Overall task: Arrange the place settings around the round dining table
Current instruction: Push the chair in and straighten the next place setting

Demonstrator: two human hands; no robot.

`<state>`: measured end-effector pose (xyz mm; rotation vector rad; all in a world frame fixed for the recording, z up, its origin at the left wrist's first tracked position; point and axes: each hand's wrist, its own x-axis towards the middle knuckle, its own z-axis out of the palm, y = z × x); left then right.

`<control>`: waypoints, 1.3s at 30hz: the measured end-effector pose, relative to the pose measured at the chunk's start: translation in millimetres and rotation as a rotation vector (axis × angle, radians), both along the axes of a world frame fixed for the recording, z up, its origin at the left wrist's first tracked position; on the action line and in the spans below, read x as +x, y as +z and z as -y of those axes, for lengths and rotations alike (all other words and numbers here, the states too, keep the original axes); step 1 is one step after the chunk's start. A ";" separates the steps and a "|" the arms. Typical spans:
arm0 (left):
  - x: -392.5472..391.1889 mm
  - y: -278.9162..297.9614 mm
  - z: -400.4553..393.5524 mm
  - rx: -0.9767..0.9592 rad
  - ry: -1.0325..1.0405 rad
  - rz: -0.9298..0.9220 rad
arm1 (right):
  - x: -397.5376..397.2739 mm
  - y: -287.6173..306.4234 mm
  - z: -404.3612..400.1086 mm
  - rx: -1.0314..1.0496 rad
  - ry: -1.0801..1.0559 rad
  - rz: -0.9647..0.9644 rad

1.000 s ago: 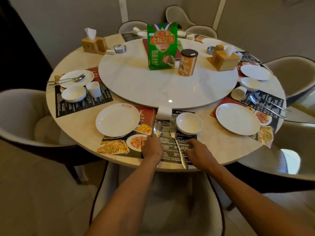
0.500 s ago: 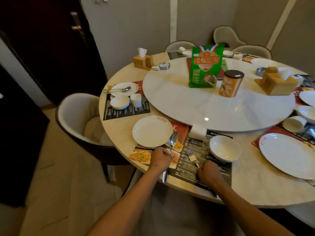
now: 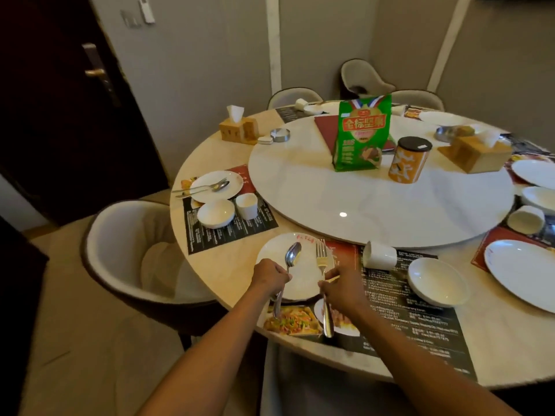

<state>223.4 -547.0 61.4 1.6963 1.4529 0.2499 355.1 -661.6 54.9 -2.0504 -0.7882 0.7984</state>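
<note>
My left hand (image 3: 270,276) grips a metal spoon (image 3: 292,256) by its handle, bowl end over the near white plate (image 3: 303,280). My right hand (image 3: 342,285) pinches a metal fork (image 3: 322,259), tines pointing away over the same plate's right side. The plate sits on a printed menu placemat (image 3: 402,319) at the round table's (image 3: 228,265) near edge. A white cup (image 3: 380,256) lies on its side to the right of the plate, and a white bowl (image 3: 437,280) stands further right.
A second setting at the left has a plate (image 3: 222,183) with cutlery, a bowl (image 3: 215,213) and a cup (image 3: 247,205). The lazy Susan (image 3: 330,199) carries a green bag (image 3: 362,133) and an orange canister (image 3: 408,160). Tissue boxes (image 3: 238,129), another plate (image 3: 522,271) and grey chairs (image 3: 126,250) surround the table.
Both hands lifted the spoon and fork off the placemat and carried them left over the white plate. The camera view swung left.
</note>
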 end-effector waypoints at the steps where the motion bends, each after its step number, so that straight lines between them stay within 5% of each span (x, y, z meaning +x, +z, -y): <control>1: -0.3 -2.6 -7.0 -0.011 -0.027 -0.019 | -5.9 -4.5 -5.8 0.001 -0.031 0.007; 22: -3.2 -43.3 -48.7 0.053 -0.243 -0.141 | -56.7 -28.0 -77.6 -0.247 -0.163 0.141; 39: -13.5 -16.9 -37.2 0.234 -0.407 0.049 | -48.4 -12.3 -48.2 -0.103 -0.077 0.139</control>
